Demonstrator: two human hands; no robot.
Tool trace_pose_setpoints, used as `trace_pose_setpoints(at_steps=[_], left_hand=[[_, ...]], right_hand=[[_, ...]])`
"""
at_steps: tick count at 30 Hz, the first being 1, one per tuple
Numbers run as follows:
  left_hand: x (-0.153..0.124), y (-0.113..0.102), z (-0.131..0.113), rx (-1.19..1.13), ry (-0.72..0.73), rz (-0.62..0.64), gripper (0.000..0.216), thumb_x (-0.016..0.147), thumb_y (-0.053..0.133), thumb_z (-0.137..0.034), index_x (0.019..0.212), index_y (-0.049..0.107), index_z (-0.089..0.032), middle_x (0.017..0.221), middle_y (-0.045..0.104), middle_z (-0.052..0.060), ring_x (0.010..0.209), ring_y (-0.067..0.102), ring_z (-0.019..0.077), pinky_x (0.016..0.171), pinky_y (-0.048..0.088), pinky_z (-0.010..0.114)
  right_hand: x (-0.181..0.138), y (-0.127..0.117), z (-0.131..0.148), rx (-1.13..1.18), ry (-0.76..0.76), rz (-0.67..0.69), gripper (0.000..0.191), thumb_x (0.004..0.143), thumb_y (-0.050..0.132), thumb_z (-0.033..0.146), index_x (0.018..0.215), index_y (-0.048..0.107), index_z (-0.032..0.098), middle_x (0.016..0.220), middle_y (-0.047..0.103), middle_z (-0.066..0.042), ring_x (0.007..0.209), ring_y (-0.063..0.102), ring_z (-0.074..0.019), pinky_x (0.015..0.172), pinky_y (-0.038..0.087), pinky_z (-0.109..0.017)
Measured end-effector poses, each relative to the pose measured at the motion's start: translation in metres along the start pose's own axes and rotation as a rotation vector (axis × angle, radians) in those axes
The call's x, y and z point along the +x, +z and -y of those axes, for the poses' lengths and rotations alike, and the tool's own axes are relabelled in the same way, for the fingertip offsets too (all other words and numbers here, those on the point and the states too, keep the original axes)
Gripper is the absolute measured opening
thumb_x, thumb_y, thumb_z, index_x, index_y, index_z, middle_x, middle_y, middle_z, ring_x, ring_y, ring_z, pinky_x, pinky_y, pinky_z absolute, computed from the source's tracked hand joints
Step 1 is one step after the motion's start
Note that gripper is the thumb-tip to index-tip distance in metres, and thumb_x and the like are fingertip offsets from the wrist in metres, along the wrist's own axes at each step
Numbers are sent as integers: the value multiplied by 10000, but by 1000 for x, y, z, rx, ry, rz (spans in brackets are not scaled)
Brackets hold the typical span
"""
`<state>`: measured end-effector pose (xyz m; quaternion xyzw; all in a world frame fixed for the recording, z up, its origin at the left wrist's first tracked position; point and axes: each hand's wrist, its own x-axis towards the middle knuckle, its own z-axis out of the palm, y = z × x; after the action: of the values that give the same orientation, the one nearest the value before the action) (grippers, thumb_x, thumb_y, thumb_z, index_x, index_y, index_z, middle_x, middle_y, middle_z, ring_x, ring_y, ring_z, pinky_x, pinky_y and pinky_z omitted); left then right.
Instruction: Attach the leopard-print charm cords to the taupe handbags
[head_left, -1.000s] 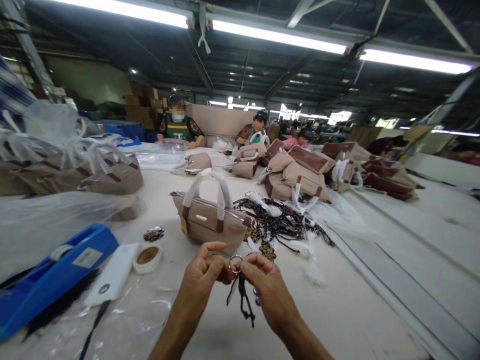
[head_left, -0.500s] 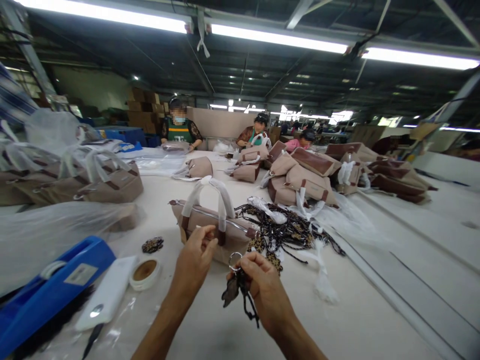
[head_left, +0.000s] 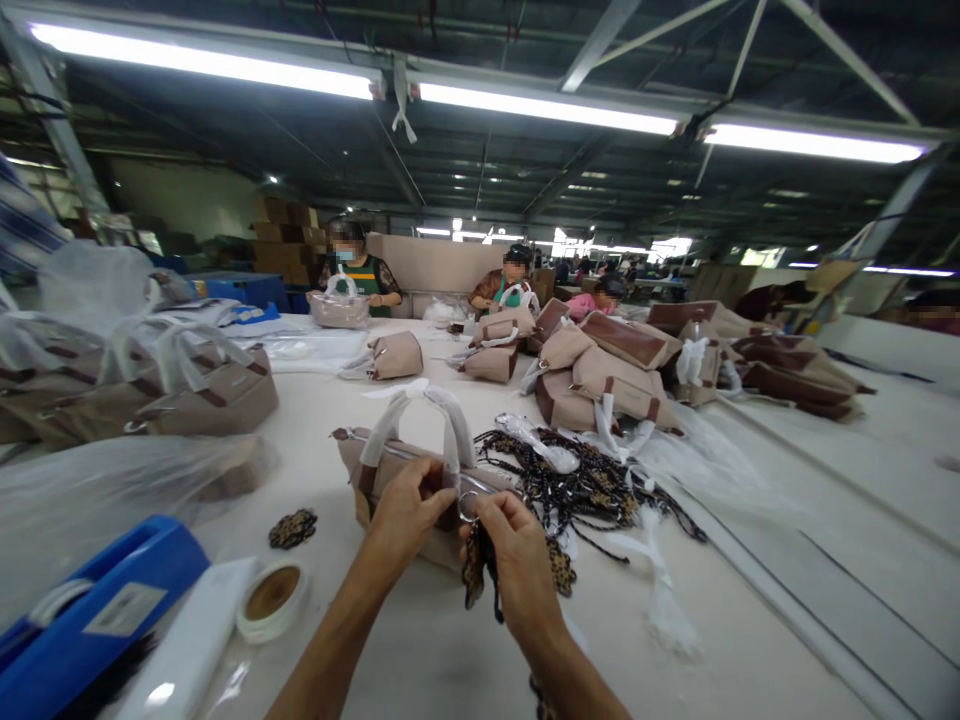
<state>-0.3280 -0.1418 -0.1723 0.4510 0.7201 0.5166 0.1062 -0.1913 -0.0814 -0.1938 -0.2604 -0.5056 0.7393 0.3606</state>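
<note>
A beige handbag with brown trim and white-wrapped handles stands on the table in front of me. At the base of its nearer handle, my left hand is closed in a pinch; what lies between its fingertips is hidden. My right hand pinches a bag charm by its silver ring, close beside the left thumb. Dark cords and a leopard-patterned piece dangle below the ring. Behind the right hand lies a heap of similar charms with black cords.
To my left are a blue tape dispenser, a white box-like object, a tape roll and a patterned piece. Finished-looking bags line the left; more bags are piled at right. Co-workers sit across the table.
Both hands have come closer together, and the ring is now up against the handle base. The view has tilted slightly upward. A co-worker across the table now holds up a bag.
</note>
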Motion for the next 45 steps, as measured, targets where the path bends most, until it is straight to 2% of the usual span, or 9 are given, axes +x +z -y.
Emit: trace_pose_setpoints(at_steps=[5,8,12,16,20,28,32,39,45], left_hand=[[16,3,-4,-365,-79,151,214,769,624,-389,800,538,-196,634,581,-52,533,527,122,485,414,212],[20,10,-2,-334,-127,119,260,783,612,-435,859,573,-190,624,596,-48,474,520,115,436,426,206],[19,14,0,-231,-120,168,274,824,569,-434,750,614,-175,629,611,-25,565,604,151,527,521,240],[17,10,3,-305,-137,234,208,801,610,-384,822,631,-178,764,647,-17,678,650,174,635,577,292],[15,11,2,-318,-118,201,194,804,605,-376,820,622,-183,770,658,-12,696,671,193,669,582,316],[5,20,1,-168,-57,18,184,824,573,-385,783,591,-206,733,676,-14,697,694,213,680,554,302],[3,21,6,-165,-50,8,192,839,562,-394,792,588,-209,736,670,-19,708,693,209,684,544,297],[1,17,4,-125,-25,41,190,845,546,-381,813,600,-202,757,674,-5,730,667,208,703,514,296],[-2,21,7,-52,41,50,218,858,526,-395,798,602,-199,749,673,10,721,638,210,699,495,302]], right_hand=[[11,3,-6,-53,-98,-116,342,785,665,489,729,568,166,595,627,9,473,534,-103,440,415,-199],[17,5,-7,-55,-115,-175,336,781,662,479,706,562,166,579,617,15,469,523,-104,445,411,-205],[24,4,-10,-27,-129,-215,312,774,666,450,691,551,172,585,603,25,495,537,-110,459,415,-204],[30,1,-14,-10,-153,-263,296,786,647,438,691,547,176,584,590,29,477,521,-107,441,400,-205],[36,3,-16,-9,-191,-265,265,793,632,403,678,538,184,569,563,44,477,518,-107,453,410,-206],[34,11,-16,-129,-270,-329,233,811,587,356,656,516,197,553,556,47,460,492,-107,439,414,-206],[31,6,-19,-182,-301,-306,244,823,587,381,677,532,194,587,574,39,493,514,-107,472,439,-204],[29,-4,-1,-163,-146,-135,270,772,631,386,644,486,198,507,557,54,370,461,-87,348,350,-178],[33,-5,10,-364,-229,-120,238,770,601,314,590,502,193,503,539,54,417,448,-90,404,355,-189]])
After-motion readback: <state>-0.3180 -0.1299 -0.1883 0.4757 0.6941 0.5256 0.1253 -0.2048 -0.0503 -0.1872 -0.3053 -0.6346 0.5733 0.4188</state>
